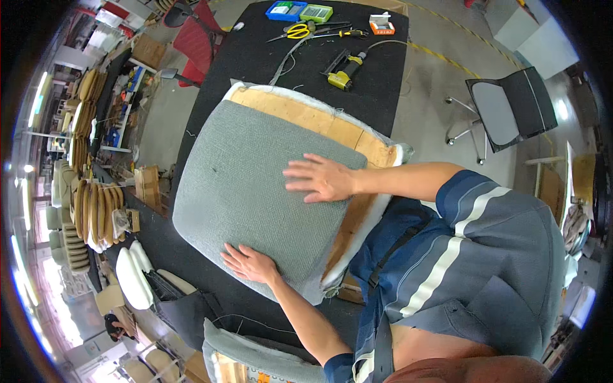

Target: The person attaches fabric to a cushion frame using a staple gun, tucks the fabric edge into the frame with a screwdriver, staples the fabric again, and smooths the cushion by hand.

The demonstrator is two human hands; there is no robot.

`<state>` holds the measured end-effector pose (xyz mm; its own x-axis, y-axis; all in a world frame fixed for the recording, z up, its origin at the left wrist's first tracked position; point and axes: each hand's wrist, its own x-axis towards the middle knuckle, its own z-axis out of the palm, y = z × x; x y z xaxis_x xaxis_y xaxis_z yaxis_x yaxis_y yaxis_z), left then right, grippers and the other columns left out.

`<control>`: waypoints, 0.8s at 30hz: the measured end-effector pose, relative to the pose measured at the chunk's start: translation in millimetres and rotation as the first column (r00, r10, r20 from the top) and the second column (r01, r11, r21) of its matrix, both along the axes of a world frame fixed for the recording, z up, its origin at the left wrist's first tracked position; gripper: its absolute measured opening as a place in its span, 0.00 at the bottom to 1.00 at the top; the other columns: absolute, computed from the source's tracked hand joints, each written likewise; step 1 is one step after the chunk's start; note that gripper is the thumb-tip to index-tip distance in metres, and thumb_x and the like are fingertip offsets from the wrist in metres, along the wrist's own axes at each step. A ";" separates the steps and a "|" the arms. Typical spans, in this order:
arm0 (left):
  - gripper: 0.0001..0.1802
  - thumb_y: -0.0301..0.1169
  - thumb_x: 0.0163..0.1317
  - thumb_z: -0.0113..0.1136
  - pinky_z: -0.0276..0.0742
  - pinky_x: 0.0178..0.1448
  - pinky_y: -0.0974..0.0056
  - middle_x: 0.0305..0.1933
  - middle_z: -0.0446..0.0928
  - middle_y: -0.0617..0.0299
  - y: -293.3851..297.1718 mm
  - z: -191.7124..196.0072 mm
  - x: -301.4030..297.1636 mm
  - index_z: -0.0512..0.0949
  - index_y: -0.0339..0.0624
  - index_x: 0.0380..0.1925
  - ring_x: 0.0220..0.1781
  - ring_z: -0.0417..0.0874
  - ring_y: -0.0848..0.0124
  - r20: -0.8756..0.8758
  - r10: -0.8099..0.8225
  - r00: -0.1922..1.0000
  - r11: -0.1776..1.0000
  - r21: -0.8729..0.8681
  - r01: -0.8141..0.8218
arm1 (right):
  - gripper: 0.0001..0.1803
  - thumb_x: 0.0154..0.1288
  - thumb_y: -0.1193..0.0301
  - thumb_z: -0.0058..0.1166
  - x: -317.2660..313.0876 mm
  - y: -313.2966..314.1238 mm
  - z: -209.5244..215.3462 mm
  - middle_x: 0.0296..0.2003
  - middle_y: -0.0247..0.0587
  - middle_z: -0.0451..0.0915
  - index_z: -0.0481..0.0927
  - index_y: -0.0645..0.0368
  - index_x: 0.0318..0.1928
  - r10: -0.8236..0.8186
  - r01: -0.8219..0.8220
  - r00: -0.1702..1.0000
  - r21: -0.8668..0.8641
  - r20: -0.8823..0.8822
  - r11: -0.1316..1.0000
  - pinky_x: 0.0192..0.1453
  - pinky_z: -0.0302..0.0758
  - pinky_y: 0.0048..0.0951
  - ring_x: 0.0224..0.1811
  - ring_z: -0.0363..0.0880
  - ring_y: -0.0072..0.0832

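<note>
A large seat-like piece lies on the black-covered table, its wooden board bare along the far and right sides, with whitish padding and fabric at the edges. Spread over most of the board is a grey-green woven fabric panel. My right hand rests palm down on the fabric near its right side, fingers spread. Nearer to me, my left hand lies flat by the front left edge, its fingers also apart. Neither hand grips anything. A yellow-and-black staple gun lies beyond the piece, a hose attached.
Yellow-handled scissors, a screwdriver, a blue tray, a green box and a small orange-and-white box lie at the table's far end. Another grey padded piece is close below. An office chair stands right.
</note>
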<state>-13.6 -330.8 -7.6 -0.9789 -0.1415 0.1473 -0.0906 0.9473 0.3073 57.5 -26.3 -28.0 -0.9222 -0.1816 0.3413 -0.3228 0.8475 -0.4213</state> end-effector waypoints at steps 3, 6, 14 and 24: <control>0.27 0.46 0.76 0.36 0.46 0.78 0.46 0.79 0.54 0.55 3.9 2.1 -1.8 0.61 0.55 0.73 0.79 0.52 0.54 -0.019 -0.012 1.000 1.000 -0.012 0.011 | 0.36 0.73 0.45 0.42 -59.9 31.3 -6.9 0.74 0.49 0.54 0.63 0.55 0.71 -0.094 0.104 0.989 -0.088 0.112 0.991 0.79 0.46 0.51 0.79 0.47 0.43; 0.28 0.45 0.76 0.37 0.47 0.79 0.48 0.78 0.55 0.53 -16.4 -9.6 -8.9 0.62 0.52 0.72 0.79 0.53 0.53 -0.060 -0.049 0.997 0.998 -0.039 0.046 | 0.42 0.73 0.41 0.39 -131.9 54.0 -22.7 0.75 0.53 0.50 0.56 0.58 0.74 -0.145 0.207 0.958 -0.245 0.247 0.947 0.80 0.44 0.48 0.79 0.44 0.45; 0.32 0.51 0.76 0.35 0.45 0.78 0.43 0.78 0.53 0.46 124.4 8.3 -31.4 0.60 0.48 0.73 0.79 0.50 0.48 0.008 0.261 0.965 0.927 -0.282 -0.248 | 0.43 0.75 0.41 0.34 -227.0 105.3 -83.6 0.76 0.56 0.47 0.50 0.59 0.76 0.297 0.076 0.886 -0.742 0.357 0.666 0.80 0.47 0.40 0.80 0.42 0.46; 0.30 0.51 0.76 0.35 0.45 0.78 0.45 0.79 0.54 0.54 129.1 11.4 -32.7 0.61 0.52 0.72 0.80 0.51 0.51 0.021 0.236 0.972 0.946 -0.232 -0.225 | 0.41 0.74 0.44 0.42 -342.1 188.6 81.2 0.72 0.58 0.57 0.59 0.68 0.71 -0.224 -0.006 0.956 -0.774 -0.191 0.634 0.78 0.52 0.40 0.77 0.51 0.46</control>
